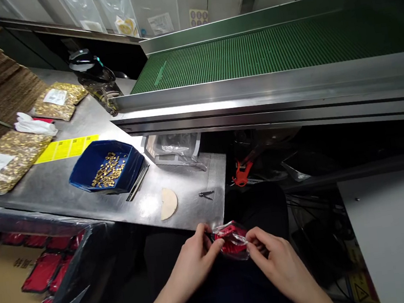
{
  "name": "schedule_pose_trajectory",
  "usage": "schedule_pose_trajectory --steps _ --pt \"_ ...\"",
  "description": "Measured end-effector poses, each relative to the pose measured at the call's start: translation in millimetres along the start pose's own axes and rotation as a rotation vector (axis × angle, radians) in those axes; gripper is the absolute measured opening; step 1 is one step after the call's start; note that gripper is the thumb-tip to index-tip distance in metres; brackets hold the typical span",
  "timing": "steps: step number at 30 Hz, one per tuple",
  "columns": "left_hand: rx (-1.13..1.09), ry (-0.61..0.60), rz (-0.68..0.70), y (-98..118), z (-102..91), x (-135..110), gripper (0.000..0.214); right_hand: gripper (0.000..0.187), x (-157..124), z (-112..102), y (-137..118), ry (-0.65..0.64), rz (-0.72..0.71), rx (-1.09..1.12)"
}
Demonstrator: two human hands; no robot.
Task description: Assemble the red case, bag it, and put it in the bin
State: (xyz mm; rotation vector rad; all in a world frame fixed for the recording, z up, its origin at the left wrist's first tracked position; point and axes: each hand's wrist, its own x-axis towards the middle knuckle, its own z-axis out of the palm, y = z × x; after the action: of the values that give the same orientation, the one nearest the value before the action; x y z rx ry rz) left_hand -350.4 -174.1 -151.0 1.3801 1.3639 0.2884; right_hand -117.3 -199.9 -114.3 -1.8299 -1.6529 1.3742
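Observation:
A small red part in a clear plastic bag [230,239] sits between both my hands, low in the view above my lap. My left hand [195,260] pinches its left end with thumb and fingers closed. My right hand [276,258] pinches the right end of the bag. Both hands are just below the front edge of the steel table [180,213].
A blue tray [106,170] of small gold parts stands on the table, with tweezers [206,194], a tan half-disc [167,203] and bags of gold parts [4,161]. A green conveyor [267,52] runs behind. A box of red packets [40,272] is at lower left.

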Motion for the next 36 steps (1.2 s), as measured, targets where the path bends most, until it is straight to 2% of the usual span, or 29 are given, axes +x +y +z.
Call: schedule_pose_trajectory --steps 4,7,9,12,16,20,24,28,31,34,36 --pt "-0.037 -0.036 -0.009 -9.5 26.4 15.4 0.051 0.017 -10.3 2.0 -1.1 -0.060 0.073 0.165" --pt "-0.068 -0.072 0.012 -15.4 35.8 22.9 0.042 0.020 -15.6 2.4 8.5 -0.035 0.096 0.227" --pt "-0.084 -0.078 0.025 -13.5 34.9 22.3 0.036 0.022 -19.4 0.8 19.8 0.047 0.121 0.165" --pt "-0.056 -0.086 0.103 -0.9 26.6 11.8 0.040 0.019 -27.3 -1.7 38.3 0.193 0.178 -0.078" --pt "0.116 -0.144 0.305 19.6 15.9 -9.1 0.050 0.020 -39.1 -1.9 50.4 0.242 0.166 -0.399" --pt "0.430 -0.138 0.525 23.4 8.4 -16.1 0.058 0.024 -43.9 -3.8 42.7 0.249 0.124 -0.437" --pt "0.648 0.029 0.513 20.1 -8.9 -13.0 0.051 0.029 -42.0 -5.2 24.6 0.170 0.074 -0.386" --pt "0.525 0.010 0.585 24.6 -34.0 -24.6 0.050 0.028 -39.2 -1.5 4.8 0.145 -0.017 -0.348" --pt "0.550 0.027 0.531 28.8 -51.1 -38.7 0.051 0.028 -36.5 -0.5 -6.7 0.166 -0.115 -0.365" --pt "0.377 -0.007 0.463 33.2 -64.3 -49.3 0.043 0.028 -35.2 -4.5 -14.9 0.165 -0.202 -0.328" --pt "0.261 -0.001 0.420 36.8 -70.1 -53.1 0.039 0.026 -35.1 -8.4 -19.2 0.120 -0.234 -0.240"
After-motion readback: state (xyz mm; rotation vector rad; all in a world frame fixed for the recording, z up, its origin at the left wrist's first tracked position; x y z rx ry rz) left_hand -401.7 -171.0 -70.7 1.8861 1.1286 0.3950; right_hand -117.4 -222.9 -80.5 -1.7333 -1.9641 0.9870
